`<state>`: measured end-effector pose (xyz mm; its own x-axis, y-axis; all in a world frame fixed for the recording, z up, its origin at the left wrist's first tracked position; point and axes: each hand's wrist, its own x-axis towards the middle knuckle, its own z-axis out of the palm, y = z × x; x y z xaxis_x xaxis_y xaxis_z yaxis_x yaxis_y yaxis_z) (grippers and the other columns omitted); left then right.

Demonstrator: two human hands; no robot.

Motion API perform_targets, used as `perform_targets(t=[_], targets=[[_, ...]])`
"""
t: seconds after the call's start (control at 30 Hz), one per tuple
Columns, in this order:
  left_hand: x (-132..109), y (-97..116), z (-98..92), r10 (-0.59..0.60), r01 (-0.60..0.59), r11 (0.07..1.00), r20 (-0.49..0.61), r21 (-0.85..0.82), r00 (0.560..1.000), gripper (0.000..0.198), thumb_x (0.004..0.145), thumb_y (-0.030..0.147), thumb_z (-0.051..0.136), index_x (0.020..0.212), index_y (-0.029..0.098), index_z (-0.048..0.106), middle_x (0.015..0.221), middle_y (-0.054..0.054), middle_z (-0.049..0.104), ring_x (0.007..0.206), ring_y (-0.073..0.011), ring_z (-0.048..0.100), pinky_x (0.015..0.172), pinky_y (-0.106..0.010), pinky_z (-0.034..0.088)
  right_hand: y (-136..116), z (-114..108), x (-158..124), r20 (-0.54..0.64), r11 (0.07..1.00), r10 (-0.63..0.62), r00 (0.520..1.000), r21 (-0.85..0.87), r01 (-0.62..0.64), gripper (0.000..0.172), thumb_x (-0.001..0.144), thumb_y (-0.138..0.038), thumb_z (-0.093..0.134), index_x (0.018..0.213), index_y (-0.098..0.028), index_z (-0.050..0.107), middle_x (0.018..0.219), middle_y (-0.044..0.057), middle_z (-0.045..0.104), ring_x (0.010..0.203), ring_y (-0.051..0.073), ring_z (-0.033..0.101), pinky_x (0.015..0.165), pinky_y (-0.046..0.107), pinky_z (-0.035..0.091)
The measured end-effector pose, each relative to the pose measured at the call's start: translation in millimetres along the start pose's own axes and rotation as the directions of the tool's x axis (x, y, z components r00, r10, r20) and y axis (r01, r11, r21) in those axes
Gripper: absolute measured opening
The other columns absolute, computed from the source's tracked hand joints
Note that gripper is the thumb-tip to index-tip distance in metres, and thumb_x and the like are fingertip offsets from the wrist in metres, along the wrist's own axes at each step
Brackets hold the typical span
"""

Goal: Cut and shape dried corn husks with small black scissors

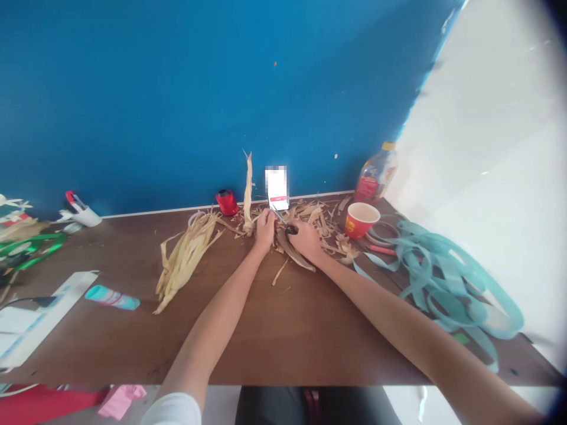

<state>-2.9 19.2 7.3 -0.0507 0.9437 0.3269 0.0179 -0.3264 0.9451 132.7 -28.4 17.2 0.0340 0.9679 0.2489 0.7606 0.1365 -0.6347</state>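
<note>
My right hand [305, 237] is closed around the dark handles of a pair of scissors [280, 217], whose blades point up and left. The blades reach close to the fingertips of my left hand [265, 230]. That hand is closed in a pinch, and what lies in its fingers is too small to make out. Dried corn husk scraps [321, 219] are spread around and behind both hands. A longer curled husk piece [296, 255] lies below my right hand. Just left of my left hand, a pale husk shape [248, 195] stands upright.
A husk bundle [188, 254] and a red roll [227, 202] lie left. Behind my hands leans a phone [277, 188]. Rightward are a red paper cup [362, 219], a plastic bottle [374, 174] and tangled teal ribbon [447, 277]. A teal tube [113, 297] lies far left.
</note>
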Motion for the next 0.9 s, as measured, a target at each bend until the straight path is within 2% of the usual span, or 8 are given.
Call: perform_targets(t=[0.47,0.9], targets=[[0.5,-1.0,-0.1,0.005,-0.005,1.0,0.012,0.02,1.0,0.021,0.092,0.033,0.047,0.075,0.02,0.049,0.068,0.001,0.052,0.057,-0.0101,0.049,0.055,-0.022,0.039,0.3,1.0,0.4,0.0,1.0,-0.014,1.0,-0.026,0.014,0.034,0.078,-0.02,0.056,0.106,-0.028,0.072,0.103,0.003,0.074,0.098,0.023,0.067,0.084,0.029,0.05],[0.5,-1.1,0.1,-0.005,0.005,1.0,0.013,-0.016,1.0,0.02,0.088,0.025,0.045,0.068,0.019,0.046,0.064,0.001,0.049,0.056,-0.01,0.046,0.053,-0.022,0.036,5.2,3.9,0.3,0.0,0.999,-0.038,0.999,-0.026,0.038,0.033,0.079,-0.018,0.054,0.104,-0.029,0.073,0.099,0.002,0.075,0.094,0.022,0.068,0.079,0.028,0.048]])
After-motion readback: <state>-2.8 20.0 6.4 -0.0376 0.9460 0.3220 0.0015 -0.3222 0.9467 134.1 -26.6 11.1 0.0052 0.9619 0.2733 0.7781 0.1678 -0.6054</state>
